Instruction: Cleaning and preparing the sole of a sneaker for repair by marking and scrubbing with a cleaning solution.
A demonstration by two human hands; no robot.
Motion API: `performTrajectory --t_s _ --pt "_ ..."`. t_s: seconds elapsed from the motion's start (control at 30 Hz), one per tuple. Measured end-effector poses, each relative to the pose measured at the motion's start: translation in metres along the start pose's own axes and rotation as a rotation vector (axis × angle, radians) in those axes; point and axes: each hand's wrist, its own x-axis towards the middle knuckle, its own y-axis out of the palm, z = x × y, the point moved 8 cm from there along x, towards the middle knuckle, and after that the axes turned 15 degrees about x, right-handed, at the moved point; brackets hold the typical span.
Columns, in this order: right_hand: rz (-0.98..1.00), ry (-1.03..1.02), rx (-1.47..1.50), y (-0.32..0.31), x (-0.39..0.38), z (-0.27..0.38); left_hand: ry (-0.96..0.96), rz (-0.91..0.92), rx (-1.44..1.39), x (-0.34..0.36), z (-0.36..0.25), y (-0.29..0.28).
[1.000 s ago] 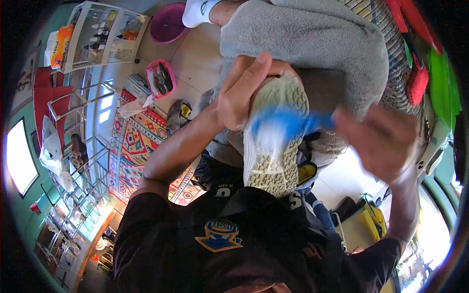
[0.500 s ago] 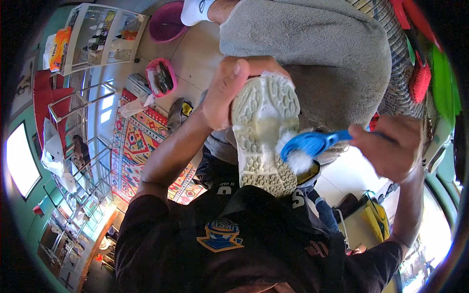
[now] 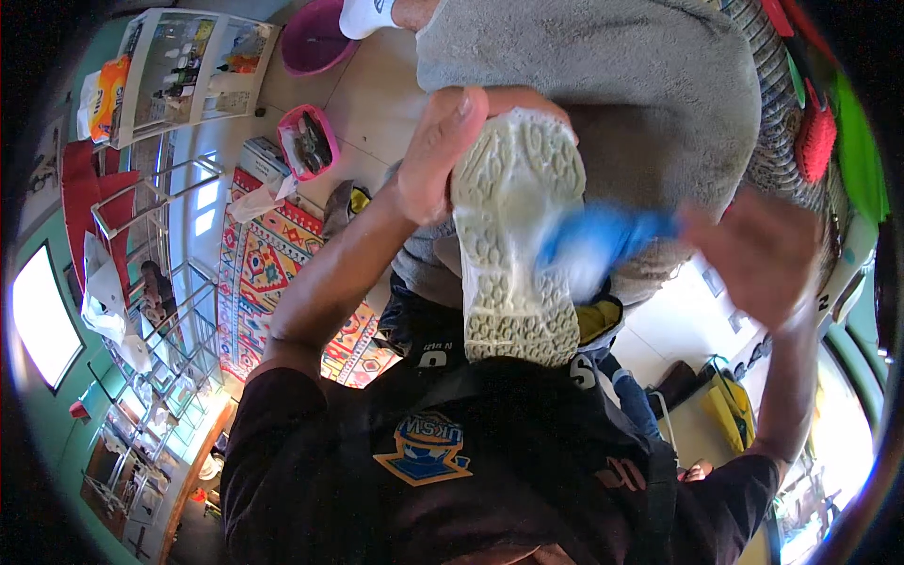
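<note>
Head view: shoe [image 3: 485, 254] held up in front of the chest, sole [image 3: 520, 311] facing the camera, lower end against or just beyond the black shirt [image 3: 537, 452]; contact there cannot be told. Left hand [image 3: 441, 155] grips the far end: thumb along the left edge, fingers curled over the top, tips hidden behind. Firm-looking hold, closed round the shoe.

Right hand [image 3: 753, 259] closed on the handle of a blue brush [image 3: 612, 240]. Hand and brush both blurred; exact finger placement unclear. White bristles [image 3: 586, 271] at the right edge of the sole, about midway along; touching or just clear, cannot tell.

Whitish foam [image 3: 520, 202] in the tread, mostly in the middle and at the far end. Step in hand, by my reading: scrubbing the sole, somewhere mid-stroke. Tread looks pale, so the work seems well under way; dirt deep in the grooves too small to judge.

Next move calls for a steady left hold while the bristles cross the tread with even pressure, near end included, where little foam shows. Wet rubber may slip under the thumb.

Around: grey cloth [image 3: 565, 56] beyond the shoe, patterned rug [image 3: 273, 254] to the left, purple basin [image 3: 309, 26] past it.
</note>
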Motion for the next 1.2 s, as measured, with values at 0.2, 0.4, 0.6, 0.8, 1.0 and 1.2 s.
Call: performTrajectory --t_s 0.2,0.4,0.6,0.8,1.0,1.2 --pt "0.120 -0.110 -0.004 0.008 -0.003 0.006 -0.033 0.009 -0.007 0.003 0.002 0.004" --pt "0.183 -0.268 0.047 0.007 0.027 0.027 -0.105 -0.019 0.021 0.006 0.008 0.008" --pt "0.249 -0.373 0.042 0.009 0.040 0.045 -0.103 0.036 0.061 0.010 0.010 0.012" --pt "0.282 -0.321 0.026 0.009 0.034 0.049 -0.173 0.035 -0.003 0.005 0.024 0.012" --pt "0.238 -0.180 -0.036 0.006 0.018 0.018 -0.034 -0.041 -0.056 0.008 0.018 0.011" --pt "0.380 -0.277 0.001 0.019 -0.003 0.024 -0.156 0.040 -0.041 0.011 0.024 0.011"
